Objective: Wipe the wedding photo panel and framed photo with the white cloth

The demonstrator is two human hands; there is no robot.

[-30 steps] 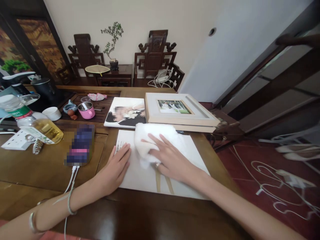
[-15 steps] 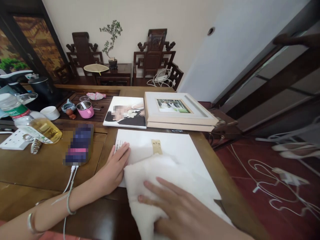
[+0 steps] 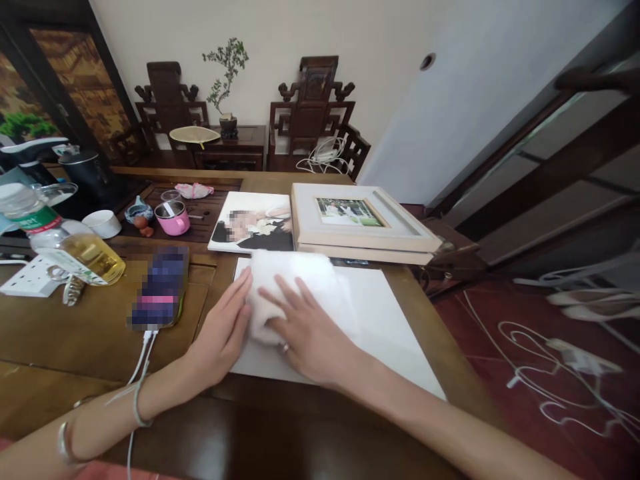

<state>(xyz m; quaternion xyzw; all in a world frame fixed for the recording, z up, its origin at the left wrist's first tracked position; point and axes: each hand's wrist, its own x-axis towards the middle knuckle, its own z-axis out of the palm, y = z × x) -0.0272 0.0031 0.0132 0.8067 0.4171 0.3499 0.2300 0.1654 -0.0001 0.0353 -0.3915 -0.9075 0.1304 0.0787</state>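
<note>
A white cloth (image 3: 300, 261), bunched up, lies on the upper left part of a flat white panel (image 3: 385, 327). My right hand (image 3: 310, 327) grips the cloth from above, its fingers spread over it and its thumb at the near edge. At the panel's left edge rests my left hand (image 3: 225, 327), fingers straight and close together, its fingertips beside the cloth; nothing is in it. The cloth covers the tan patch on the panel.
Beyond the panel lie a photo print (image 3: 255, 227) and stacked pale frames (image 3: 350, 233). To the left are a phone (image 3: 160, 287) with white cables, a bottle of yellow liquid (image 3: 90, 253), a power strip (image 3: 30, 277) and a pink cup (image 3: 173, 219). The table (image 3: 440, 320) ends at the right.
My right hand has moved the cloth away from me and leftward over the panel, baring its near right part and covering the tan patch. My left hand has shifted slightly, its fingers closer together.
</note>
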